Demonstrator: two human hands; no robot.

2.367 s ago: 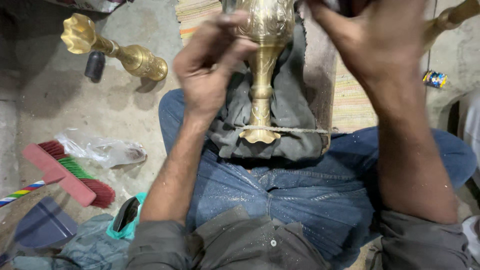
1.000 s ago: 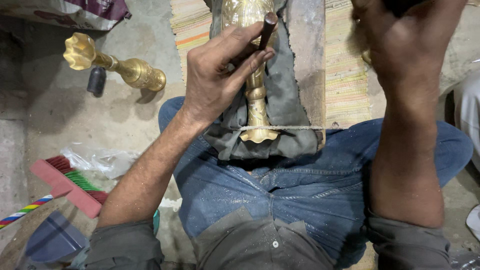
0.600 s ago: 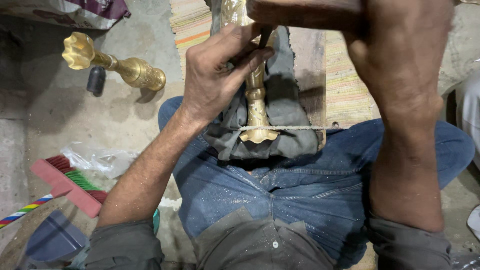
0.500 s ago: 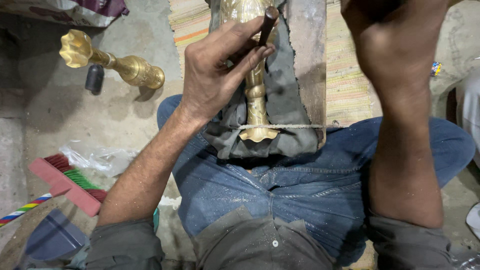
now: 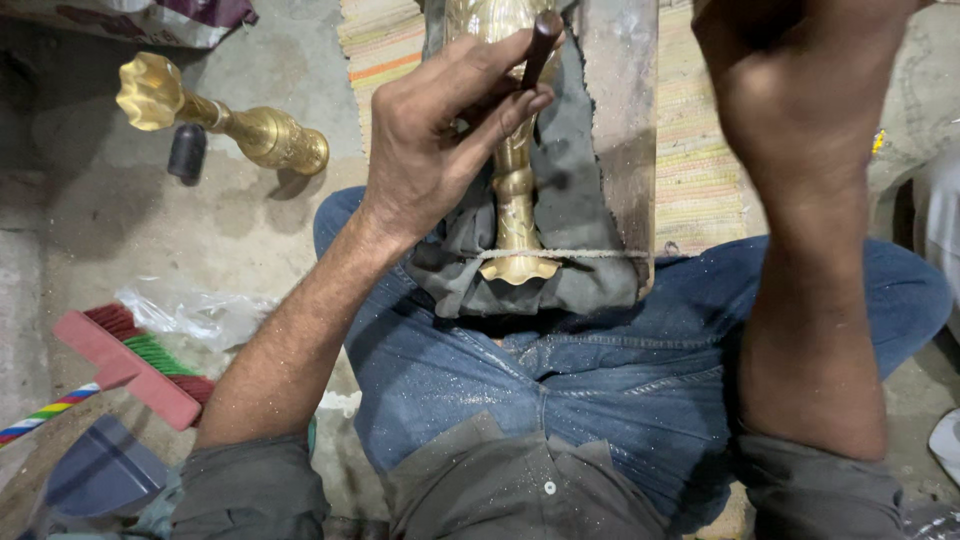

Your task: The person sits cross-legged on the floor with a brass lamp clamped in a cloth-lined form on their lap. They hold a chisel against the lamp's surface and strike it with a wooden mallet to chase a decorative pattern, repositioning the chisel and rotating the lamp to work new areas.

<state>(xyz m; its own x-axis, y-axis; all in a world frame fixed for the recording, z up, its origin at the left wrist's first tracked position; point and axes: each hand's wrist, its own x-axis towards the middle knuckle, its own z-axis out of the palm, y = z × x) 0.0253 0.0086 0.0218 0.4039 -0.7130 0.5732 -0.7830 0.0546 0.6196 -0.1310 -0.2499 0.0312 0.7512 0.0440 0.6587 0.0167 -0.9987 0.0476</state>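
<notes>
A brass vase (image 5: 515, 200) lies on a grey cloth (image 5: 580, 200) over a wooden board (image 5: 625, 110) on my lap, tied down near its foot by a thin cord (image 5: 600, 254). My left hand (image 5: 435, 150) pinches a dark metal punch (image 5: 541, 45) and sets its tip against the vase's upper body. My right hand (image 5: 790, 90) is raised at the top right as a blurred, closed fist. The wooden mallet it gripped a moment ago is cut off by the top edge.
A second brass vase (image 5: 225, 120) lies on the concrete floor at the left, beside a small black object (image 5: 187, 152). A red brush (image 5: 130, 365), crumpled clear plastic (image 5: 195, 310) and a grey dustpan (image 5: 95, 480) lie lower left. A striped mat (image 5: 700, 170) lies under the board.
My right hand came down with the mallet onto the punch, then lifted again to the top right. The left hand kept the punch on the vase.
</notes>
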